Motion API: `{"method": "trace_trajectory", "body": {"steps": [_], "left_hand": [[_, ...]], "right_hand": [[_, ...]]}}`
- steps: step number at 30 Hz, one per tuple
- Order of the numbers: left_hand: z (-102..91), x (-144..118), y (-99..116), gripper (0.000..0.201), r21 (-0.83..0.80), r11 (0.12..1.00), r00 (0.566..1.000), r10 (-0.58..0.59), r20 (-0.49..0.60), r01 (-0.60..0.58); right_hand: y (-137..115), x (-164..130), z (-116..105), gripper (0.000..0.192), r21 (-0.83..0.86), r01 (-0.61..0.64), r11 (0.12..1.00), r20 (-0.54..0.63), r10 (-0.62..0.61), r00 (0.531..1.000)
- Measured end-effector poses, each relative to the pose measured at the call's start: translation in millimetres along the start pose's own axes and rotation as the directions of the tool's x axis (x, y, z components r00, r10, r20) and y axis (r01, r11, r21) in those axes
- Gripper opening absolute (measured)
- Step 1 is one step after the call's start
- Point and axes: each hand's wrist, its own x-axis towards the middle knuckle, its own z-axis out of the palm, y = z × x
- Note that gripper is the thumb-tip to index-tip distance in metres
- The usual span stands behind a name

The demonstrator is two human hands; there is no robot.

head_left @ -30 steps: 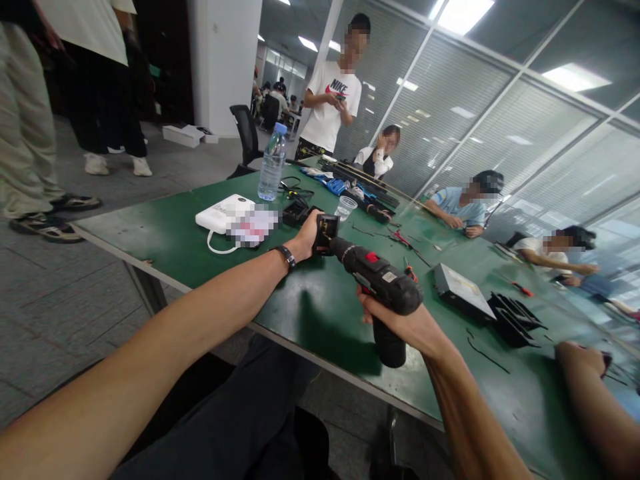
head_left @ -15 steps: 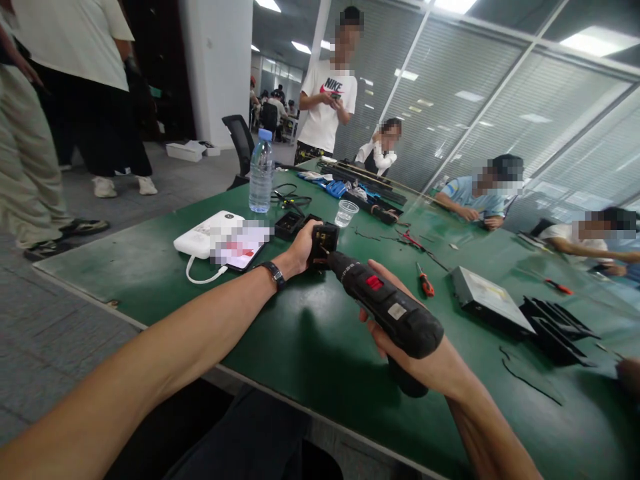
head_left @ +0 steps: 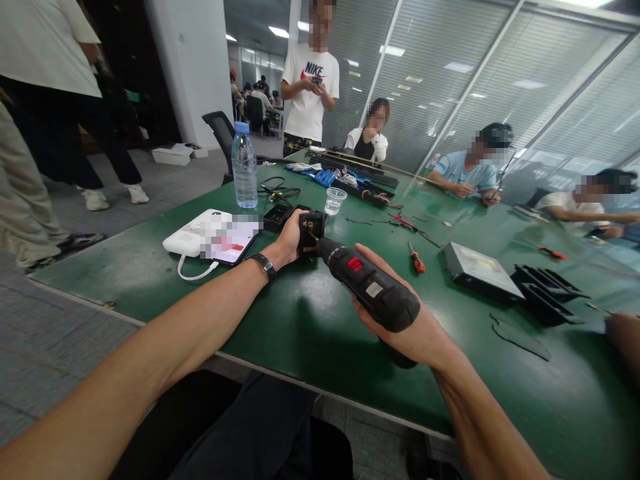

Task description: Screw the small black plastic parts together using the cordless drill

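My left hand [head_left: 287,239] grips a small black box-shaped part [head_left: 311,235] and holds it upright on the green table [head_left: 310,313]. My right hand [head_left: 400,319] is wrapped around the handle of a black cordless screwdriver [head_left: 367,285] with a red label. The tool's tip is pressed into the face of the black part. A dark band sits on my left wrist.
A white power bank [head_left: 195,235] with a cable, a water bottle [head_left: 245,167], a plastic cup [head_left: 335,200], a red-handled screwdriver [head_left: 415,257], a flat metal drive [head_left: 480,272] and black plastic parts [head_left: 547,293] lie around. Several people sit or stand at the far side.
The view has shifted, with the table and objects sliding slightly left and down. Both hands keep the same hold on the black part and the cordless screwdriver.
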Motion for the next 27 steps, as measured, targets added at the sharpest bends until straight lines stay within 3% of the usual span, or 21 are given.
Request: {"method": "trace_trajectory", "body": {"steps": [4, 18, 27], "left_hand": [[1.3, -0.8, 0.0, 0.047, 0.064, 0.997, 0.999, 0.035, 0.003, -0.035], [-4.1, 5.8, -4.3, 0.042, 0.046, 0.999, 1.0, 0.018, -0.016, -0.017], [-1.4, 4.4, -3.6, 0.048, 0.052, 0.998, 0.999, 0.027, -0.017, -0.026]], "right_hand": [[-0.4, -0.5, 0.2, 0.107, 0.04, -0.018, 0.999, 0.012, 0.017, 1.0], [1.1, 0.5, -0.2, 0.105, 0.059, -0.038, 0.998, 0.029, 0.037, 0.999], [1.9, 0.8, -0.6, 0.102, 0.008, 0.031, 0.999, 0.009, -0.031, 0.999]]}}
